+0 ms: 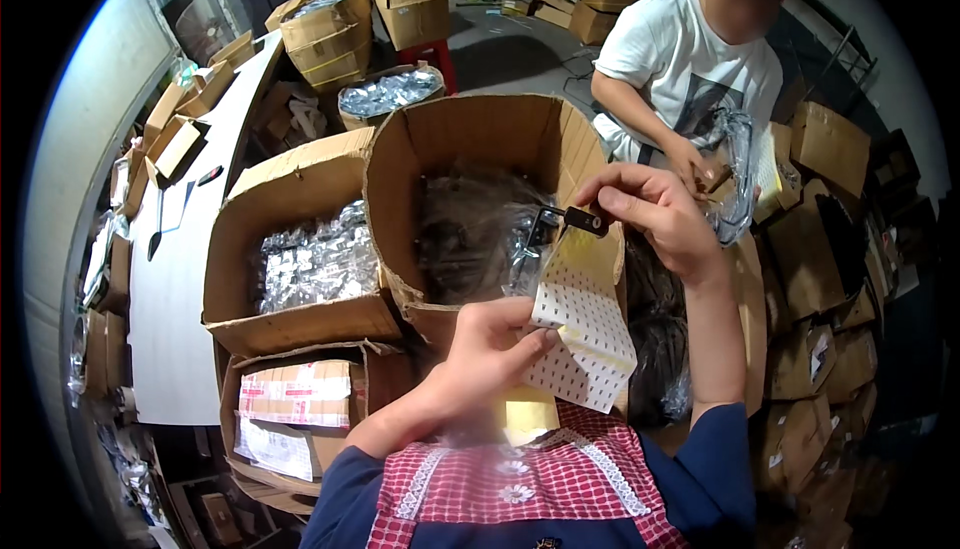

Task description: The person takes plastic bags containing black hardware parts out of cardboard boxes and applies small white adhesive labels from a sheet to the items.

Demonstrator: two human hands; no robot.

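My left hand pinches the edge of a white label sheet with rows of small dark marks. The sheet hangs bent in front of my apron, and some of its yellowish side shows. Above the sheet, my right hand grips a small black part between thumb and fingers. A thin bent black rod sticks out from the part to the left. Just beyond it, a large cardboard box holds clear plastic bags with dark contents. Pale yellow paper lies at my apron.
An open box of small shiny bagged pieces stands at left, a box with a taped package nearer. Dark bags lie at right. Across from me a person handles a clear bag. A long white table runs along the left.
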